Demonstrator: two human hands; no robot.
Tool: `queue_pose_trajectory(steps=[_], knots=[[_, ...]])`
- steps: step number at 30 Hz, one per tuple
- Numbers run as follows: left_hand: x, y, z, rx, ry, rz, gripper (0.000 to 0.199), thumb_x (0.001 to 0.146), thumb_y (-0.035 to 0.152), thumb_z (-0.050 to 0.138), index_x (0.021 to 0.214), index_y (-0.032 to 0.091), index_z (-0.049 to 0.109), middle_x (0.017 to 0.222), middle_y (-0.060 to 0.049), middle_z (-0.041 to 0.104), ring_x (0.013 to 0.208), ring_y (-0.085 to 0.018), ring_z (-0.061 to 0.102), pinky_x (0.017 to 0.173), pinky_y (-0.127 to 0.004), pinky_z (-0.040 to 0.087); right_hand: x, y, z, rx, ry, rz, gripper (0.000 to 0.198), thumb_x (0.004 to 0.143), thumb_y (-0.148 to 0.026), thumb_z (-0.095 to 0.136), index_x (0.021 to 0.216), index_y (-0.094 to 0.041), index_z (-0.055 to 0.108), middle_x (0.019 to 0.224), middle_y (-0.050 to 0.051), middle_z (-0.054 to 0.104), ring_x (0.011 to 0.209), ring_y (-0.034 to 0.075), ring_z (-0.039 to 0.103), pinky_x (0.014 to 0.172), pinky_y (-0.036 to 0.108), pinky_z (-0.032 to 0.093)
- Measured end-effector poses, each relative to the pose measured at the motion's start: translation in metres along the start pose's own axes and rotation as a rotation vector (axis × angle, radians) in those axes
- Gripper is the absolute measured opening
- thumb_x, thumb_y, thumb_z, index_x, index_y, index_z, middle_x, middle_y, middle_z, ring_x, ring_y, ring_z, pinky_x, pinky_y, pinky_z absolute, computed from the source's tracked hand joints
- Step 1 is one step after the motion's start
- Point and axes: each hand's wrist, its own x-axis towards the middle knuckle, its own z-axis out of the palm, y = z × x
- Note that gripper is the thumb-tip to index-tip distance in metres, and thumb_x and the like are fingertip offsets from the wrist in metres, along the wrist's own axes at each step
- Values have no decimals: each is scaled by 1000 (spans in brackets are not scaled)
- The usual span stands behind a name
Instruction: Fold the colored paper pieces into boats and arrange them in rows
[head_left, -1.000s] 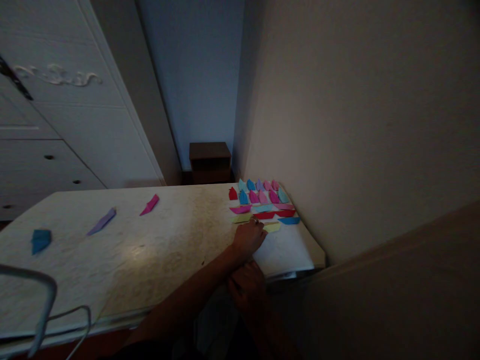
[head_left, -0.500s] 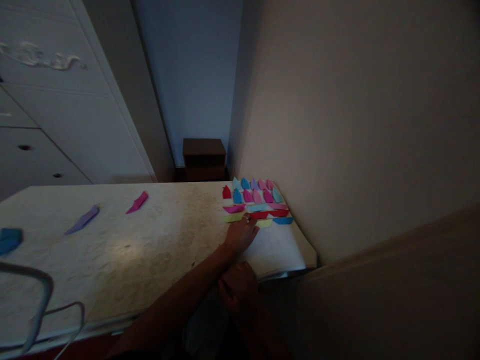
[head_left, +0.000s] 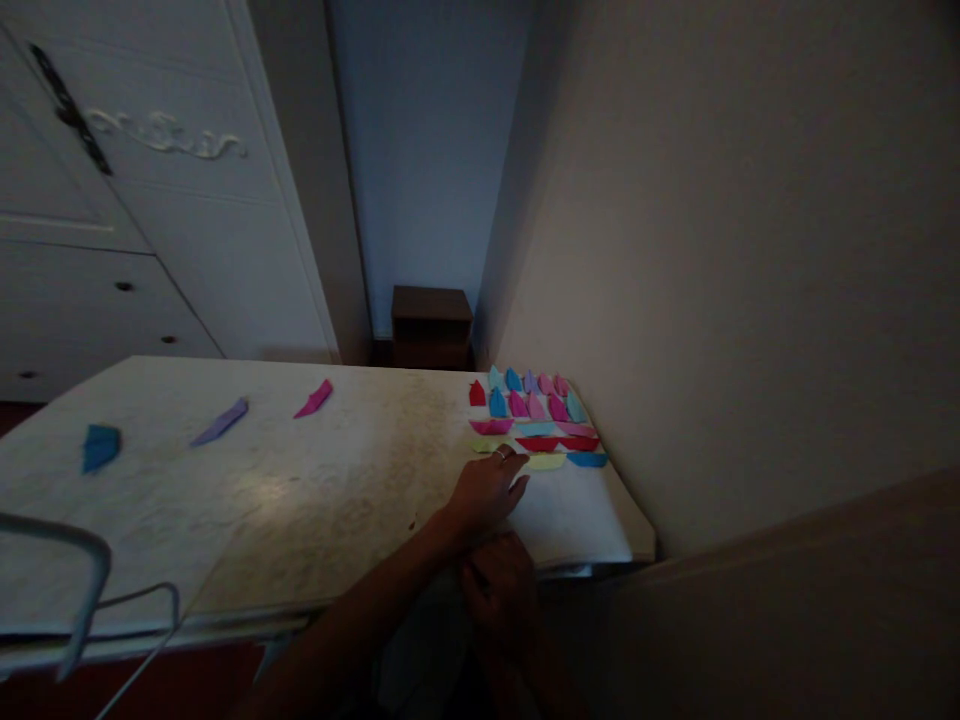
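My left hand (head_left: 486, 492), with a ring on one finger, lies over the right part of the table. Its fingers stretch to the near row of folded paper boats, and its thumb stands apart. The fingertips are at a yellow-green paper boat (head_left: 487, 446) and a pale yellow paper boat (head_left: 547, 461). Just beyond are a red paper boat (head_left: 536, 443) and a magenta one (head_left: 491, 426). A blue paper boat (head_left: 587, 459) ends the near row. My right hand (head_left: 504, 580) is curled at the table's front edge, below the left wrist; what it holds, if anything, is hidden.
On the left of the table (head_left: 360, 500) lie a blue folded paper (head_left: 100, 447), a purple one (head_left: 220, 422) and a pink one (head_left: 313, 399). A bent metal tube frame (head_left: 94, 575) stands front left. The wall (head_left: 712, 300) borders the right side.
The view has swung left, so everything sits further right in it. My left hand has drawn back slightly from the boats, its thumb now apart. My right hand stays curled.
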Motion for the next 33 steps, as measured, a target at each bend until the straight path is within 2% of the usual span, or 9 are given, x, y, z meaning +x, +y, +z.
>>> queue_pose_trajectory(steps=[7, 9, 12, 17, 20, 24, 28, 31, 33], knots=[[-93, -55, -28, -316, 38, -78, 29, 89, 28, 52, 114, 20, 65, 88, -4, 69, 73, -14, 63, 72, -25, 49, 4, 0, -4, 66, -27, 37, 29, 95, -26, 48, 71, -20, 62, 63, 2, 62, 61, 16, 54, 65, 30, 35], [-120, -71, -40, -420, 34, -107, 28, 88, 31, 53, 110, 20, 67, 83, -3, 69, 68, -13, 61, 67, -24, 48, 4, 1, -5, 106, -63, 71, 28, 95, -29, 48, 74, -21, 65, 65, 2, 64, 62, 17, 56, 65, 31, 38], [-153, -93, -60, -515, 79, -188, 28, 87, 36, 55, 104, 19, 69, 85, -4, 70, 73, -14, 62, 70, -25, 48, 4, 6, -4, 197, -107, 168, 28, 94, -37, 52, 77, -22, 68, 70, 4, 67, 65, 19, 60, 67, 32, 43], [-181, -117, -78, -684, 250, -420, 30, 86, 42, 55, 97, 18, 70, 89, -5, 72, 80, -17, 65, 71, -26, 49, 28, 4, 2, 398, -239, 358, 34, 90, -48, 53, 79, -22, 72, 76, 7, 71, 70, 22, 65, 63, 31, 51], [-186, -120, -77, -768, 319, -460, 31, 85, 43, 56, 95, 18, 70, 83, -4, 71, 73, -16, 64, 64, -25, 49, 64, -7, 14, 431, -283, 314, 31, 90, -45, 54, 82, -21, 72, 78, 6, 70, 73, 21, 65, 66, 29, 52], [-187, -116, -76, -723, 362, -407, 27, 85, 39, 56, 89, 17, 72, 81, -4, 71, 72, -15, 63, 66, -24, 48, 129, -20, 52, 420, -293, 140, 25, 87, -36, 57, 102, -20, 68, 83, 4, 66, 62, 15, 59, 59, 28, 50], [-187, -115, -76, -695, 401, -361, 26, 86, 36, 55, 85, 17, 73, 82, -5, 72, 72, -15, 63, 68, -25, 48, 200, -29, 109, 304, -389, -11, 32, 84, -25, 56, 115, -18, 61, 110, 8, 62, 65, 13, 57, 68, 30, 51], [-187, -116, -76, -741, 427, -345, 25, 86, 34, 56, 83, 16, 73, 79, -5, 72, 71, -16, 63, 67, -25, 47, 244, -37, 151, 43, -511, -151, 47, 81, -13, 53, 128, -13, 54, 128, 14, 55, 96, 19, 60, 86, 32, 48], [-187, -117, -76, -769, 434, -348, 24, 85, 33, 57, 83, 15, 73, 78, -5, 72, 71, -16, 63, 66, -25, 47, 263, -43, 175, 2, -566, -205, 53, 78, -7, 53, 130, -14, 54, 133, 13, 53, 112, 22, 54, 95, 33, 44]])
